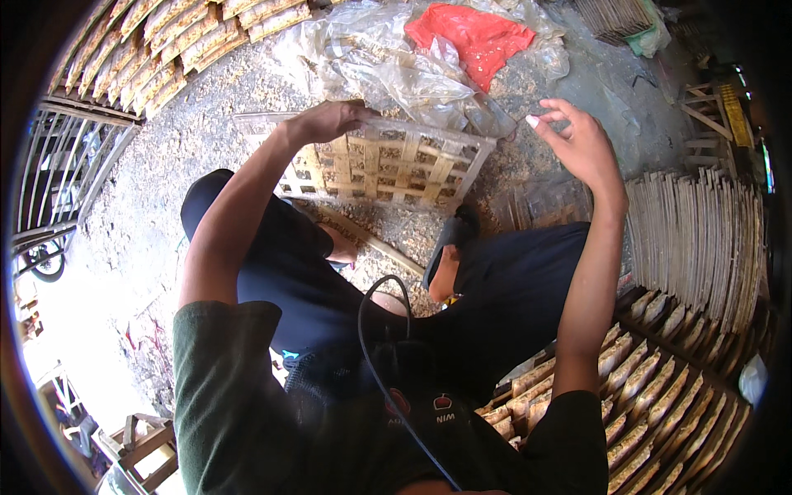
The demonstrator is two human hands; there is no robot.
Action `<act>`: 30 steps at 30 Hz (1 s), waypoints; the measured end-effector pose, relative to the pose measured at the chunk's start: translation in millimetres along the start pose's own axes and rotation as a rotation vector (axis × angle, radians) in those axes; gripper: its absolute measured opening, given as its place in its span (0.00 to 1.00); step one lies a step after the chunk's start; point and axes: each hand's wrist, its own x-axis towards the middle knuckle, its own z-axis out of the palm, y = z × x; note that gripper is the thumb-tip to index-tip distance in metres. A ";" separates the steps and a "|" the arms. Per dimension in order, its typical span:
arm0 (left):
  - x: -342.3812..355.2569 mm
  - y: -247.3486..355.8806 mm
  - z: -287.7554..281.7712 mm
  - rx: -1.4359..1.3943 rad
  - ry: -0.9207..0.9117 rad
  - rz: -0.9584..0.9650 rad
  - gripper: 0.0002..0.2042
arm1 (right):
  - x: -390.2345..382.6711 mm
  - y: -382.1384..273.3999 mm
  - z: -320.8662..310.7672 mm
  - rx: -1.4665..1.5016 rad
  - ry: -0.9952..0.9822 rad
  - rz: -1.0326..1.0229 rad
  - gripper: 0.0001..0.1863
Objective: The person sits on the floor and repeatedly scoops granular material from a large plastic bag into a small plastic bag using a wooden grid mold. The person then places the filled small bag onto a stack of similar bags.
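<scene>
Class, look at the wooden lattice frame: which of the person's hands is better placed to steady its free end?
Probably the right hand: it hovers open beside the lattice frame, while the left hand already grips its top edge.

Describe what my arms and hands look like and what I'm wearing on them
Both forearms are bare from above the elbow down. Dark green short sleeves cover the upper arms. The left hand and right hand wear no gloves, rings or watch. A thin black cable loops up from the chest between the arms.
</scene>
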 end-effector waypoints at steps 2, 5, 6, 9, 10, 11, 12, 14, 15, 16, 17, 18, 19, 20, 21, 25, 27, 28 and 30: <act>2.3 -6.9 0.7 0.005 0.072 0.004 0.28 | -1.4 -1.8 -3.2 0.010 0.004 0.004 0.27; -2.2 -14.1 -5.0 -0.019 0.058 -0.007 0.27 | -0.9 -1.5 -4.7 0.039 0.008 -0.009 0.27; -3.9 -12.9 -7.3 -0.034 0.056 -0.017 0.26 | -0.4 0.3 -5.1 0.038 0.009 -0.012 0.27; -12.5 -13.7 -17.5 -0.180 0.088 -0.016 0.24 | 1.8 -1.1 -4.4 0.036 0.012 -0.040 0.27; -18.4 -15.5 -22.7 -0.145 0.083 -0.036 0.24 | 2.8 -2.5 -3.7 0.035 0.014 -0.051 0.27; -19.3 -10.6 -30.7 -0.117 0.073 -0.043 0.24 | 1.9 -0.9 -4.8 0.049 0.015 -0.055 0.27; -19.0 -2.7 -40.0 -0.090 0.064 -0.049 0.23 | 3.0 0.5 -6.1 0.061 0.017 -0.058 0.27; -24.7 -1.6 -49.3 -0.114 -0.023 -0.198 0.23 | 4.2 -1.1 -8.5 0.069 0.011 -0.061 0.26; -32.3 -18.8 -46.2 -0.093 -0.037 -0.257 0.23 | 6.6 -4.0 -7.5 0.067 0.002 -0.064 0.26; -38.0 -33.5 -45.0 -0.071 -0.053 -0.313 0.23 | 9.6 -6.9 -5.9 0.066 -0.005 -0.063 0.26; -37.4 -39.4 -44.3 -0.008 -0.110 -0.357 0.23 | 11.0 -7.0 -5.5 0.061 -0.011 -0.063 0.26; -34.9 -30.7 -47.1 0.007 -0.153 -0.403 0.22 | 12.6 -5.7 -4.1 0.053 -0.012 -0.063 0.26; -30.7 -39.4 -44.3 0.036 -0.167 -0.350 0.22 | 14.2 -5.8 -5.6 0.045 -0.012 -0.062 0.26; -29.4 -43.2 -38.4 0.057 -0.184 -0.302 0.22 | 14.5 -8.4 -5.6 0.048 -0.024 -0.059 0.26; -27.0 -47.5 -33.6 0.052 -0.215 -0.346 0.21 | 14.4 -11.9 -5.4 0.051 -0.036 -0.055 0.25; -42.0 -109.3 -25.0 0.008 -0.094 -0.266 0.21 | 20.2 -17.2 3.8 0.092 -0.087 -0.034 0.25; -31.0 -118.2 -19.3 0.043 -0.115 -0.307 0.24 | 16.7 -9.0 0.8 0.032 -0.112 0.017 0.24; -33.7 -130.3 -13.4 0.076 -0.112 -0.275 0.26 | 16.5 -4.3 0.0 -0.001 -0.121 0.022 0.23; -31.4 -138.9 1.1 0.109 -0.139 -0.533 0.33 | 17.9 -3.9 0.9 -0.021 -0.135 0.026 0.23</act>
